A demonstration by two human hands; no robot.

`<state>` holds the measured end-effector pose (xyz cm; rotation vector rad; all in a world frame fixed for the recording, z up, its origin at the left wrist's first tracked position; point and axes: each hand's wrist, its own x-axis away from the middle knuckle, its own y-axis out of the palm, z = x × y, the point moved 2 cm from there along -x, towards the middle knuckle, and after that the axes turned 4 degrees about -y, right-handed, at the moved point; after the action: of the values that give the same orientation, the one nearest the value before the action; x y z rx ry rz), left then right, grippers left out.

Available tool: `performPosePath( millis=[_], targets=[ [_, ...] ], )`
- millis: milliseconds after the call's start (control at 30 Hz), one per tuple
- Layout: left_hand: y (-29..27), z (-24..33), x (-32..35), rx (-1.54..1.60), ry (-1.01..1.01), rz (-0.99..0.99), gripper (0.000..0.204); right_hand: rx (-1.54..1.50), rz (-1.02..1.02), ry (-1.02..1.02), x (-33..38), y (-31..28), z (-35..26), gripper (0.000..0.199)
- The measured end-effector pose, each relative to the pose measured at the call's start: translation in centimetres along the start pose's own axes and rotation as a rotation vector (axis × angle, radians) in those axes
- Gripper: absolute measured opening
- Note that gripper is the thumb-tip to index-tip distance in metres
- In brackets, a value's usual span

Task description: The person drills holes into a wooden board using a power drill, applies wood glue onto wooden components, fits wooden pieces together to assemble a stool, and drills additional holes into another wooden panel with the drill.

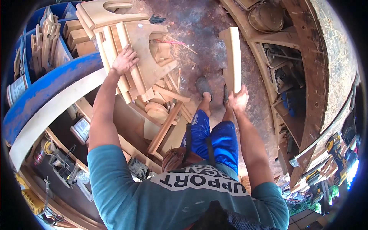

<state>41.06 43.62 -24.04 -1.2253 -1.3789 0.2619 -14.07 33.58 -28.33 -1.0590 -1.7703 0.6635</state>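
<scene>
My right hand (pixel 238 99) grips the near end of a thick pale wooden board (pixel 232 57), which stretches away from me over the floor. The board's left side shows a shallow curved edge. On the left, my left hand (pixel 125 60) lies with fingers spread on the rounded rails of a pale wooden panel (pixel 140 40) that has a U-shaped cutout. Its palm side is hidden. Behind that panel sits a similar wooden panel (pixel 100 14) with an oval opening.
Wood offcuts (pixel 165 96) and a round wooden disc (pixel 156 111) lie below the panels. A blue bin (pixel 57 71) holding wood pieces stands at far left. To the right is a wooden workbench (pixel 341 57) with shelves of tools; a yellow-black cordless drill (pixel 334 147) hangs nearby.
</scene>
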Motion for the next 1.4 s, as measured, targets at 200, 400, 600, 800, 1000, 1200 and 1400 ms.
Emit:
performPosePath(
  millis=[200,400,600,800,1000,1200,1400],
  targets=[
    [2.2,0.0,2.4,0.115,-0.207,0.025,0.024,0.016,0.017,-0.015,0.4,0.9,-1.6,0.043],
    [1.5,1.9,3.4,0.196,-0.426,0.021,0.032,0.01,0.051,-0.044,0.7,1.3,-2.5,0.041],
    [-5.4,13.0,6.0,0.831,-1.214,0.482,0.065,-0.023,0.067,-0.053,0.7,-0.1,-3.5,0.039],
    [-7.1,35.0,9.7,1.605,-0.873,0.011,0.06,-0.085,0.043,-0.015,-0.3,-1.1,-0.6,0.043],
    [-9.9,39.2,12.5,1.895,-0.948,-0.002,0.043,-0.199,0.05,-0.01,-2.1,-3.7,2.5,0.043],
    [-10.0,41.7,11.5,2.253,-1.193,0.668,0.03,-0.234,-0.045,0.075,5.8,-12.1,-0.5,0.038],
    [-12.6,42.2,7.4,2.849,-1.332,0.488,0.033,-0.776,-0.234,-0.102,16.3,-21.8,-2.5,0.044]
  ],
)
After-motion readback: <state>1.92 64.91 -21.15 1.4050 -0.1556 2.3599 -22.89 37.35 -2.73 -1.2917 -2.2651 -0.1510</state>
